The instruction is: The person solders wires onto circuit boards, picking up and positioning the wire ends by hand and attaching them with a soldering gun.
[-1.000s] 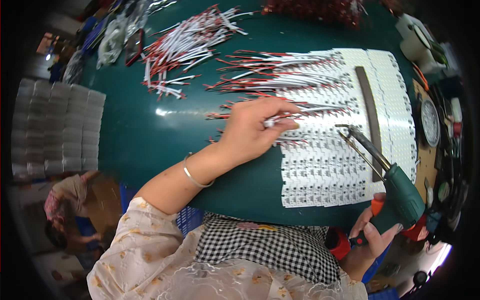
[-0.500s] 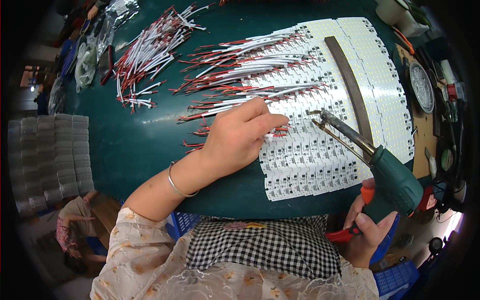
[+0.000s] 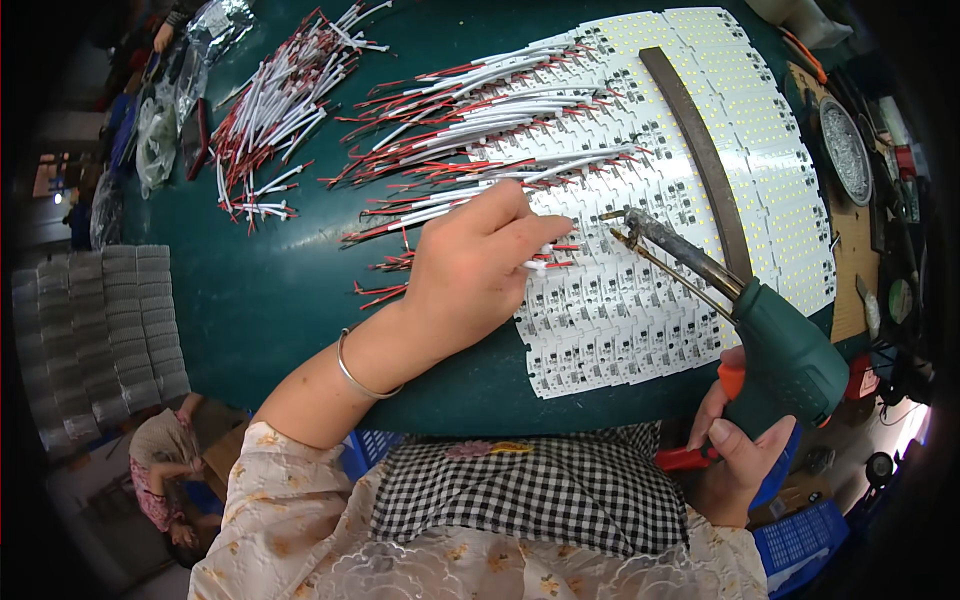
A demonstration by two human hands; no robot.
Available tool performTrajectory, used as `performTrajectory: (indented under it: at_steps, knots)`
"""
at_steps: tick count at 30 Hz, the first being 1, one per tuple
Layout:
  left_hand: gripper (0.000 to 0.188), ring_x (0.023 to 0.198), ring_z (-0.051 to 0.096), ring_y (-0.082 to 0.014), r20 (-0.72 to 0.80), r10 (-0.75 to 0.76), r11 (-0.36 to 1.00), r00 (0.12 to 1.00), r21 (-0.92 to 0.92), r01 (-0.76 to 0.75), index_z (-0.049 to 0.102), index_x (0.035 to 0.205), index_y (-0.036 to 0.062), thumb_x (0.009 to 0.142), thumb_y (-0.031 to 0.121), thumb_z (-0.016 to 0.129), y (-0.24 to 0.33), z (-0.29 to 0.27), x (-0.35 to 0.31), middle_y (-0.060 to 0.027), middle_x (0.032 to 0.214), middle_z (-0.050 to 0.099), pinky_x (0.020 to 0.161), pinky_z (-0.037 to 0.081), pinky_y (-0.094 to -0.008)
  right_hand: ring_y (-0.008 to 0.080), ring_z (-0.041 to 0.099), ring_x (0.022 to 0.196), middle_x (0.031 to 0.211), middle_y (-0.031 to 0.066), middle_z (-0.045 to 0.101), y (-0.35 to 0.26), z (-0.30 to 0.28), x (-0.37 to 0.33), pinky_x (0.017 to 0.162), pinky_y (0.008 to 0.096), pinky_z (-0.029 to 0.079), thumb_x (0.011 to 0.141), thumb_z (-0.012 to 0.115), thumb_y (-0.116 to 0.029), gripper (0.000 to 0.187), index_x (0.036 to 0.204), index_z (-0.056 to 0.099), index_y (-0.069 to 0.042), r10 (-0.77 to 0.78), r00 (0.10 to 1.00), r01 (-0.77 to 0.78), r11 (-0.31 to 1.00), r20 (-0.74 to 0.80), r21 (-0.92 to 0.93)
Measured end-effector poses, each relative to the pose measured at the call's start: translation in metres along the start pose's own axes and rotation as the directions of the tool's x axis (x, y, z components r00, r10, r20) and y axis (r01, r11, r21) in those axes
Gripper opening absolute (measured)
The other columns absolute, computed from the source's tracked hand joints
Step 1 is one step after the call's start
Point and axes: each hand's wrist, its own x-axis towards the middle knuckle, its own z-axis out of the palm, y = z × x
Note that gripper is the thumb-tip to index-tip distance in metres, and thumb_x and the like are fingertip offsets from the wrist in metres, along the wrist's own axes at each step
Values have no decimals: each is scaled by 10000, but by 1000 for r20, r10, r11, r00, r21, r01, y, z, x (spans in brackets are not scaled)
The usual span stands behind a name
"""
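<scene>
Tabletop in dark green fills the view, its near edge curving right along the checked apron. On it lie LED circuit-board panels, overlapped in columns, presumably so that every row of solder pads faces up within reach. They run close to the near edge and, on the right, nearly to the wooden board, so room is tight there; the broader stretch of green is left of the forearm.

Up top left, a loose heap of wire leads; beside it, more leads lie in rows, ends over the panels, bare red tails leftward, likely fanned out to keep them from tangling.

Now the green soldering gun: right hand wrapped round its handle at the near edge, barrel slanting up and left, probably so the body stays out of the way. Left hand, thumb side hidden, looks pinched on a red-and-white lead over the panels' left margin. Across the boards, a dark bar, maybe a weight. Smallest of all, the iron tip, just right of those left fingertips: only a narrow gap between.
</scene>
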Motion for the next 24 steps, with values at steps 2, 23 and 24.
performTrajectory:
  at_steps: [2,23,24]
  knots:
    - [504,607,569,-209,-2,10,1000,1000,-1,-10,702,949,67,532,-165,540,-1,2,-1,-74,710,553,509,460,-318,148,511,440,812,193,555,0,1,-1,360,244,442,669,752,-143,700,1171,397,192,-5,999,4,1000,-51,-12]
    - [462,560,551,-206,0,101,994,995,52,-100,693,942,26,528,-146,580,-1,1,-1,-76,681,527,461,442,-314,189,574,648,1020,154,512,2,6,-2,426,269,509,691,701,-16,573,1187,442,103,194,980,-193,981,40,-28]
    - [459,560,552,-206,0,108,993,994,53,-108,691,943,24,530,-145,580,-1,1,-1,-75,680,526,461,443,-315,189,574,648,1020,154,512,2,5,-2,426,269,509,691,701,-16,573,1187,442,103,195,980,-194,981,40,-29]
